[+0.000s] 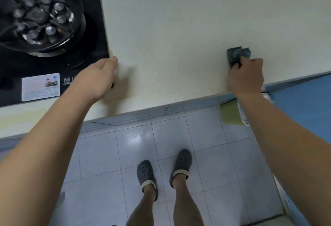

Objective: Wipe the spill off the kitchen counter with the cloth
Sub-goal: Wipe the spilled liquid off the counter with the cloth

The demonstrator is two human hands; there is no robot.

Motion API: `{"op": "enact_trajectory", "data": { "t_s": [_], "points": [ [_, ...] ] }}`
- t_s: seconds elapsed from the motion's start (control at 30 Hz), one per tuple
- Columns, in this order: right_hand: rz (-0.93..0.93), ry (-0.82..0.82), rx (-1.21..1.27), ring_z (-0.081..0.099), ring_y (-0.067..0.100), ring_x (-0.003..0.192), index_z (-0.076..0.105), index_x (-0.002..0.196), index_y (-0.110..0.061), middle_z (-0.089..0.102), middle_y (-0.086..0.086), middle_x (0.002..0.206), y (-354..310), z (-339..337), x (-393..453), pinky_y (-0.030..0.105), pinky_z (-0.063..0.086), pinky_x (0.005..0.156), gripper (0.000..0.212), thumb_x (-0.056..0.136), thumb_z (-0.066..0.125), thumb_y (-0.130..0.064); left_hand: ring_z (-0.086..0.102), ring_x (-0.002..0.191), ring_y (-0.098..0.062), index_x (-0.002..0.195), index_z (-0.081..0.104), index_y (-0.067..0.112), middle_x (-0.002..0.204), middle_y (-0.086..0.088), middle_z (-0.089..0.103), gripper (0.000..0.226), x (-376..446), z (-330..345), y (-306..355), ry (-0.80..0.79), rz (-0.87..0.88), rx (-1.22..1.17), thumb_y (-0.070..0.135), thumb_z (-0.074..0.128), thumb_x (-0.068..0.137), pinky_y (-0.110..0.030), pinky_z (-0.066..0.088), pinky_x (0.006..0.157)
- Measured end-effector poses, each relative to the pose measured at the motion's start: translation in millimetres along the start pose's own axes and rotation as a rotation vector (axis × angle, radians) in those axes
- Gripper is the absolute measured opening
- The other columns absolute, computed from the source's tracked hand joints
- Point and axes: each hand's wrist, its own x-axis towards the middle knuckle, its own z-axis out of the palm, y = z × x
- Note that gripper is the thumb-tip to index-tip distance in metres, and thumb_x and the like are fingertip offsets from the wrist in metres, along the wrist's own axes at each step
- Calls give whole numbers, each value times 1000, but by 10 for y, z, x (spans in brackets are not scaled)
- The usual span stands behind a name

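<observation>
A dark grey-green cloth point(236, 55) lies bunched on the pale kitchen counter point(170, 37) near its front right edge. My right hand point(246, 76) grips the near part of the cloth, and its far folds stick out beyond my fingers. My left hand point(100, 76) rests on the counter at the front right corner of the black stove point(93, 33), fingers curled downward; what is under them is hidden. No spill stands out on the speckled surface.
A dark wok point(37, 15) with a metal rack inside sits on the stove at the far left. A blue cabinet front point(304, 103) runs below the counter on the right. The tiled floor point(125, 154) and my feet in dark clogs lie below.
</observation>
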Motion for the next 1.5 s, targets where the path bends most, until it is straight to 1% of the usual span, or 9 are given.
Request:
{"op": "enact_trajectory", "data": {
  "t_s": [0.17, 0.4, 0.57, 0.7, 0.83, 0.9, 1.0, 1.23, 1.5],
  "points": [
    [-381, -80, 73, 57, 35, 77, 66, 110, -5, 52, 16, 112, -1075, 378, -994, 42, 52, 73, 23, 99, 53, -20, 52, 119, -20, 128, 64, 23, 120, 6, 61, 51, -216, -93, -265, 105, -11, -121, 56, 33, 106, -35, 34, 92],
    [-673, -190, 59, 55, 34, 76, 67, 104, -9, 51, 9, 98, -1979, 671, -2089, 40, 50, 63, 16, 92, 62, -19, 65, 106, -17, 124, 68, 29, 107, 15, 69, 34, -564, -125, -1011, 261, -73, -169, 46, 56, 97, -33, 49, 89],
    [-770, -212, 41, 56, 33, 74, 69, 110, -9, 53, 10, 99, -2367, 795, -2431, 40, 49, 65, 19, 96, 63, -20, 65, 112, -14, 135, 64, 26, 126, 9, 71, 40, -786, -48, -1464, 220, -116, -244, 42, 57, 99, -26, 45, 90],
    [-836, -264, -5, 50, 28, 73, 66, 127, -10, 54, 11, 109, -2768, 946, -2683, 35, 43, 67, 31, 102, 57, -27, 57, 96, -11, 143, 56, 27, 136, 11, 65, 44, -893, -231, -1861, 294, -164, -270, 39, 57, 100, -27, 40, 85],
    [-899, -279, -1, 58, 31, 75, 64, 128, -10, 54, 12, 114, -3124, 1040, -2915, 40, 53, 72, 30, 104, 57, -25, 56, 122, -18, 150, 50, 25, 145, 5, 58, 52, -893, -394, -2249, 384, -158, -253, 35, 57, 100, -28, 40, 96],
    [-924, -289, -8, 62, 33, 79, 64, 129, -11, 54, 12, 117, -3321, 1112, -3039, 44, 56, 76, 30, 104, 55, -24, 45, 139, -22, 153, 46, 22, 152, 1, 51, 59, -856, -436, -2463, 432, -92, -195, 36, 60, 97, -37, 37, 114],
    [-955, -323, -11, 56, 29, 77, 63, 126, -12, 53, 12, 119, -3609, 1226, -3208, 43, 54, 80, 27, 105, 53, -25, 25, 154, -31, 160, 32, 24, 166, -4, 32, 76, -770, -520, -2803, 408, -87, 4, 49, 60, 95, -53, 23, 124],
    [-1099, -377, -67, 49, 23, 74, 61, 115, -14, 51, 8, 114, -4166, 1345, -3495, 36, 48, 78, 21, 105, 50, -29, 13, 158, -31, 166, 8, 30, 172, -3, 17, 86, -764, -728, -3325, 334, -185, 25, 57, 53, 97, -60, 15, 125],
    [-1105, -384, -89, 60, 34, 77, 59, 138, -9, 50, 13, 114, -4135, 1340, -3492, 45, 55, 77, 37, 105, 51, -25, 10, 158, -37, 165, 6, 31, 172, -9, 13, 84, -762, -800, -3488, 370, -183, 88, 59, 48, 98, -63, 12, 124]
  ]
}}
